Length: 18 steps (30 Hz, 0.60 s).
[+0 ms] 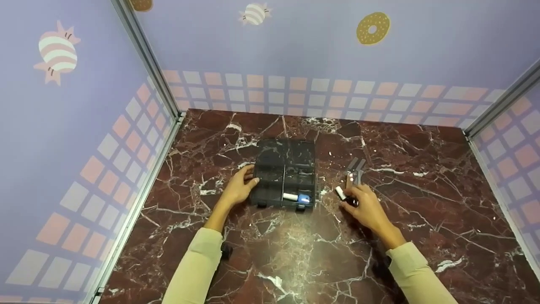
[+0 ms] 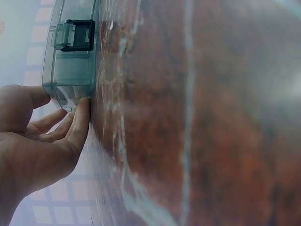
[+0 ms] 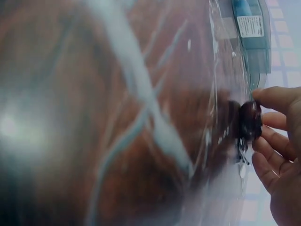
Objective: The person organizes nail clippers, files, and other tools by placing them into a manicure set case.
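Observation:
A dark see-through plastic compartment box (image 1: 270, 173) with black latches (image 2: 80, 35) lies on the marbled table. My left hand (image 1: 241, 185) grips its left side, the thumb at the lid edge and the fingers along the side wall. Inside its front right compartment is a white and blue item (image 1: 303, 199); a printed label (image 3: 250, 26) shows through the wall. To the box's right, my right hand (image 1: 366, 207) pinches a dark glossy rounded object (image 3: 250, 120) between thumb and fingers, at the table surface. A small white cylinder with a dark end (image 1: 340, 193) lies beside those fingers.
Beyond the right hand lie thin grey strips (image 1: 356, 163) and a small brown piece (image 1: 349, 180). The table (image 1: 295, 253) is dark red with white veins. Patterned walls (image 1: 270, 50) enclose its back and sides.

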Tool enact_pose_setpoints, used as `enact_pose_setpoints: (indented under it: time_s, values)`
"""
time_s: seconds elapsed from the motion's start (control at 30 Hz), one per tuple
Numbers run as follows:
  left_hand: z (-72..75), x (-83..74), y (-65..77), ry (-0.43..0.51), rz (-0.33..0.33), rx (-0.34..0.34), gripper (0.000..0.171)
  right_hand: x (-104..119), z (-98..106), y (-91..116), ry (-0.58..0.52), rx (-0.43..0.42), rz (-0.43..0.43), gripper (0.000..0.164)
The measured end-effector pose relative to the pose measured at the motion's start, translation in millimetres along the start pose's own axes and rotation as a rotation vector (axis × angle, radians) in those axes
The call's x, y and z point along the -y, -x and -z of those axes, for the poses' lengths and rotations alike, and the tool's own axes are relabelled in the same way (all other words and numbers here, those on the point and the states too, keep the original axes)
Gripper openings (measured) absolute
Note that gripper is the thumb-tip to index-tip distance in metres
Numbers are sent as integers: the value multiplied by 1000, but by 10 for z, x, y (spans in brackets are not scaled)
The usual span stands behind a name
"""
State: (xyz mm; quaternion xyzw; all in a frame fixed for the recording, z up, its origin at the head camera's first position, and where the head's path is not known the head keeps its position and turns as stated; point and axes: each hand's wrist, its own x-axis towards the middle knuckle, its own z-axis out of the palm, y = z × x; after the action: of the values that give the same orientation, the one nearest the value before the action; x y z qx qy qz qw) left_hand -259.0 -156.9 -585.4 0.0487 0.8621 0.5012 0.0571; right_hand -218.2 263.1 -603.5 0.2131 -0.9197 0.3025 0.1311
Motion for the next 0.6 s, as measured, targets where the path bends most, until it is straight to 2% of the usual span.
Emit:
enact_pose_setpoints:
  time_s: [0.27,0.6]
  values:
    - [-11,-16,3,10,-28,-12,55,62,-46,-1,11,26,33,27]
    - [-8,-2,-4,13,-6,-7,56,107,-80,-1,24,66,26,27]
